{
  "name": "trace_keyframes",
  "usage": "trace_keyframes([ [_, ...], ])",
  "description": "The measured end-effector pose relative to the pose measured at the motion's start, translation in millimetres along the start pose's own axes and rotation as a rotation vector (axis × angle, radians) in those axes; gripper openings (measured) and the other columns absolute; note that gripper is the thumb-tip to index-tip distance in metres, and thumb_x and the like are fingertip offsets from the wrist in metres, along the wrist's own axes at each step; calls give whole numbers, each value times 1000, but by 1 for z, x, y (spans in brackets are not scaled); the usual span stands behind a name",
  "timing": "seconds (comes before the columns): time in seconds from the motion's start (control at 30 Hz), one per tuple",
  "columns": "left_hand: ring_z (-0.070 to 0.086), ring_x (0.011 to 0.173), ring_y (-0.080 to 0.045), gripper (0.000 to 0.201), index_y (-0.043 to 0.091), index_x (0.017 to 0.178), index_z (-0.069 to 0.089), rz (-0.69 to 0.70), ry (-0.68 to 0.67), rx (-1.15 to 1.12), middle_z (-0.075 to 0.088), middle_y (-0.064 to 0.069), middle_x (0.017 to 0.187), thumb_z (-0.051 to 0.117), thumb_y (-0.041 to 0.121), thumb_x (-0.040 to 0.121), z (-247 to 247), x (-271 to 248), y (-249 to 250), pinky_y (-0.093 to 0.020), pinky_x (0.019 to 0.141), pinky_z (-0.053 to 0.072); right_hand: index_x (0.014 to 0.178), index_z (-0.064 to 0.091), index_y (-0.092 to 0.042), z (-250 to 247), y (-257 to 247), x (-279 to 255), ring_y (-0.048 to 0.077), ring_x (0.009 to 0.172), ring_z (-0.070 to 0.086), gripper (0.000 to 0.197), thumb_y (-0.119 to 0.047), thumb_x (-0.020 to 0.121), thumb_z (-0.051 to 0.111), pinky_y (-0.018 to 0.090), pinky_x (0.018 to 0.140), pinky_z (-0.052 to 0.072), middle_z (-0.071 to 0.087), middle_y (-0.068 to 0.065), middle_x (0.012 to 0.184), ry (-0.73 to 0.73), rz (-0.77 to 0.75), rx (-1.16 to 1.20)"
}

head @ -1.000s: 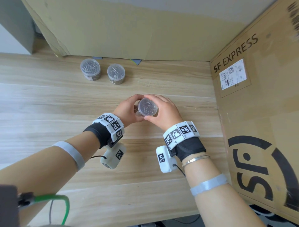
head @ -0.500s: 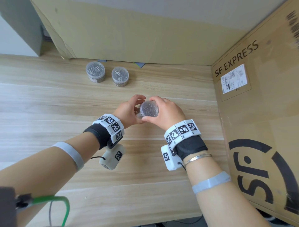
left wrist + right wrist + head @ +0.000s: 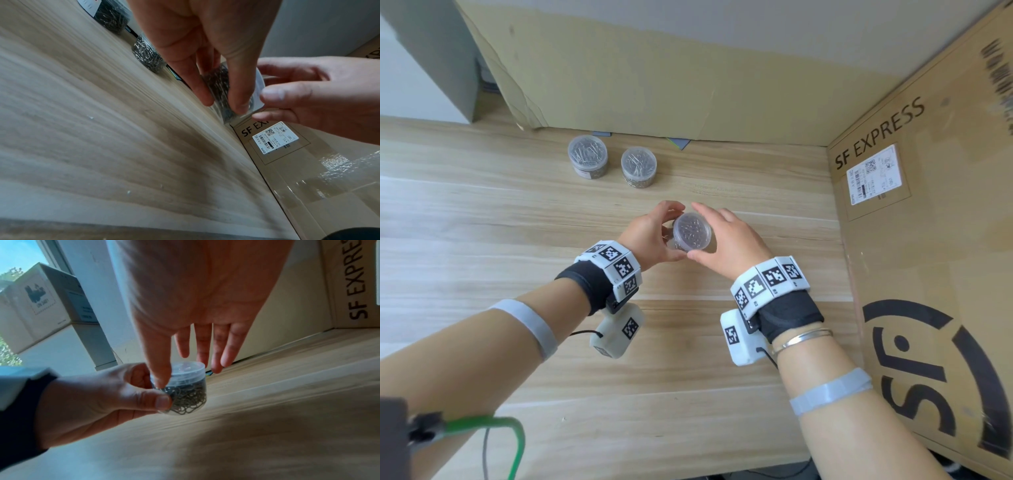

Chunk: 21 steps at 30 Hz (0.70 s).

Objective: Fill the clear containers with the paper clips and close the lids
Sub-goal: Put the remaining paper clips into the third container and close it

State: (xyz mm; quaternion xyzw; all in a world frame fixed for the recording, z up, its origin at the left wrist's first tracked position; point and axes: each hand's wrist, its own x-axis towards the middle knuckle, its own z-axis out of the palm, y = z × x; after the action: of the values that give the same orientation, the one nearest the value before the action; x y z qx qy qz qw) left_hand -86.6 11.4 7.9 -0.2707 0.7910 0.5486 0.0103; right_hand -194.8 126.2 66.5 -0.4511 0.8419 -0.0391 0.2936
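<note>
A small clear round container (image 3: 691,233) full of metal paper clips, with its clear lid (image 3: 185,371) on top, is held just above the wooden table (image 3: 482,222). My left hand (image 3: 671,233) grips its body between thumb and fingers. My right hand (image 3: 714,233) is beside it with straight fingers reaching past the lid; only the thumb (image 3: 162,381) touches the lid's edge. In the left wrist view the clips (image 3: 220,81) show between my left fingers. Two more lidded containers of clips (image 3: 587,161) (image 3: 638,167) stand side by side at the back.
A large SF EXPRESS cardboard box (image 3: 928,240) walls off the right side. A cardboard sheet (image 3: 654,68) stands along the back edge. A green cable (image 3: 510,431) hangs at the lower left, near the table's front edge.
My right fingers, curled round the lid before, have straightened and come off it. The left hand keeps its grip on the container. The two back containers have not moved.
</note>
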Motion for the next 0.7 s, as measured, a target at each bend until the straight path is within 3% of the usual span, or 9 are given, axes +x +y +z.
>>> trace_keyframes([
  [0.17, 59, 85, -13, 72, 14, 126, 42, 15, 24, -7, 56, -2, 129, 78, 10, 64, 1, -1, 0, -19, 80, 44, 130, 45, -20, 4, -5, 3, 17, 114, 53, 67, -49, 74, 67, 26, 91, 41, 53, 1, 125, 123, 71, -22],
  [0.37, 54, 79, -8, 68, 13, 123, 46, 29, 67, 33, 59, -1, 124, 77, 7, 63, 4, -1, 1, 0, 67, 37, 114, 54, -13, 7, -11, 7, 21, 101, 58, 65, -55, 67, 69, 27, 80, 44, 60, 4, 110, 201, 152, -19],
  [0.53, 54, 82, -10, 65, 12, 124, 46, 27, 85, 59, 59, -2, 124, 76, 9, 66, 6, 3, 3, -7, 74, 35, 117, 55, -15, 9, -11, 12, 21, 105, 57, 63, -52, 69, 69, 28, 82, 43, 59, 4, 114, 237, 198, 59],
  [0.7, 59, 98, -20, 76, 14, 130, 39, 6, 33, 73, 57, -7, 126, 79, 13, 66, 2, 12, 8, -25, 88, 46, 122, 52, -18, 8, -7, 22, 19, 108, 55, 62, -49, 71, 69, 27, 86, 42, 56, 2, 120, 241, 188, 128],
])
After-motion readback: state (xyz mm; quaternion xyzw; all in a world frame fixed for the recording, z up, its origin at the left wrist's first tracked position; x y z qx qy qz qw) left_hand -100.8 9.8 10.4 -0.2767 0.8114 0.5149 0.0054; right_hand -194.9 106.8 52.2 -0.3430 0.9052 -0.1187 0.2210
